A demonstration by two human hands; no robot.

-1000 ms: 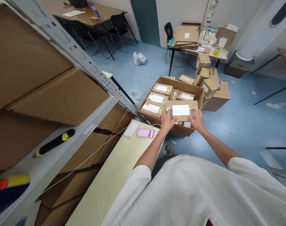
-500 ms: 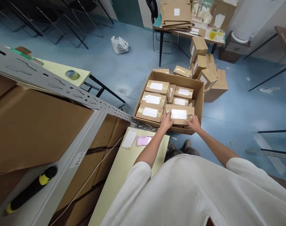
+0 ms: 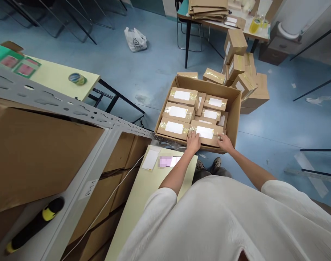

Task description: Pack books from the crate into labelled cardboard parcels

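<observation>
A small taped cardboard box (image 3: 216, 131) with a white label lies tilted at the near end of a large open carton (image 3: 233, 105). My left hand (image 3: 193, 143) grips its near left edge, fingers over the top. At its right end, my right hand (image 3: 225, 143) holds on with bent fingers. Several similar labelled boxes fill the carton, among them one (image 3: 165, 129) directly left of the held box and smaller ones (image 3: 210, 115) behind it. My palms hide part of the carton's near rim.
A pale table (image 3: 133, 203) with a phone (image 3: 169, 161) and a white card (image 3: 150, 159) stands at near left, beside a metal shelf (image 3: 100, 166) of cartons. More taped boxes (image 3: 236, 43) are stacked behind the carton. A white plastic bag (image 3: 136, 40) lies on the floor.
The held box has gone slightly lower into the carton and tipped. My left hand has shifted further onto its near edge. The view has turned a little.
</observation>
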